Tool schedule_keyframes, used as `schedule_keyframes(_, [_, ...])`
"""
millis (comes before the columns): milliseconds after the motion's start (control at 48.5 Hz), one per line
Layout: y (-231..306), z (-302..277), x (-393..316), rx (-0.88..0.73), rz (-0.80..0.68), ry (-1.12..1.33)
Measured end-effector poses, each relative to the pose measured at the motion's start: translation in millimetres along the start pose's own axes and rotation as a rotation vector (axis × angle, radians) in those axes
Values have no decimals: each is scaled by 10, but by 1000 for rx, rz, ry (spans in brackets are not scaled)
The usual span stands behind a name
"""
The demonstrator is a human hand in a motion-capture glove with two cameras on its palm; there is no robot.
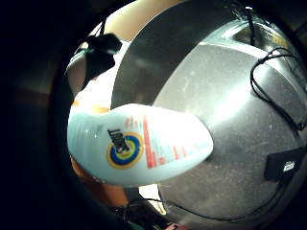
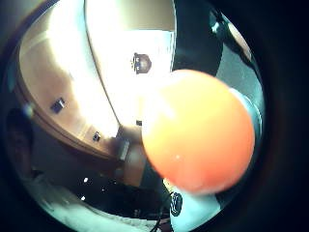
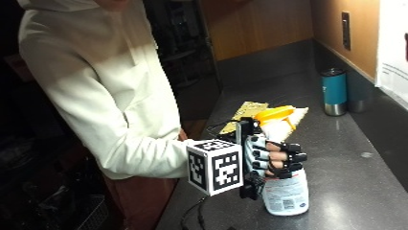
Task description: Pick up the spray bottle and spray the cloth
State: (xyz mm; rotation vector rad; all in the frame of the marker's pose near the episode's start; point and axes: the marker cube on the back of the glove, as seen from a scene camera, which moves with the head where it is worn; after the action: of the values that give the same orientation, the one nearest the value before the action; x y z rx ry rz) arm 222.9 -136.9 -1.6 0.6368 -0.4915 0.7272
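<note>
In the outside view my gloved right hand (image 3: 275, 157) grips the neck of a white spray bottle (image 3: 287, 195), fingers curled round it just below its orange trigger head (image 3: 274, 114). The bottle stands upright with its base at the dark countertop (image 3: 357, 191); I cannot tell whether it touches. A yellow cloth (image 3: 251, 109) lies flat on the counter just behind the bottle. In the little finger side palm view the bottle's white body with a round blue and yellow label (image 1: 125, 149) is close to the palm. The orange head (image 2: 198, 130) fills much of the thumb side palm view.
A teal tumbler (image 3: 333, 91) stands near the back wall, past the cloth. A black cable (image 1: 271, 93) and a small black box (image 1: 284, 164) lie on the grey counter. The counter's front edge runs along the person's cream sleeve (image 3: 146, 143).
</note>
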Motion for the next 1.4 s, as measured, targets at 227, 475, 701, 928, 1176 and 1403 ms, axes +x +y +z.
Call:
schedule_keyframes(227, [-127, 180, -80, 16, 43, -19])
schedule_keyframes(475, [-221, 301, -133, -51, -27, -20])
schedule_keyframes(701, [-107, 627, -552, -374, -200, 276])
schedule_keyframes(928, [424, 1211, -1351, -712, -299, 654])
schedule_keyframes(1176, [1319, 1810, -1759, -890, -423, 1141])
schedule_keyframes(1403, [2015, 2264, -1636, -960, -465, 1514])
